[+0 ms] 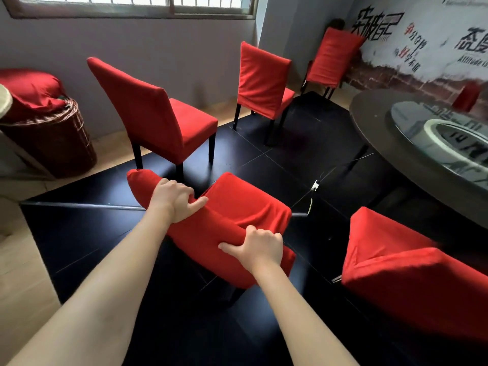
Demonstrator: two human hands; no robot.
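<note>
The 2 bare forearms stretch forward and down. The left hand (173, 199) curls over the top of the backrest of the red-covered chair (245, 204), thumb pointing right. The right hand (257, 247) grips bunched cover fabric nearer the person. The chair stands on the black floor (264, 159), directly in front.

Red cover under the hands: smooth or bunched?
Bunched: left hand and right hand grip a thick roll of red cover along the backrest top.

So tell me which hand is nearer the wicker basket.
Left. The left hand grips the red chair cover on the side toward the wicker basket; the right hand grips it farther right.
</note>
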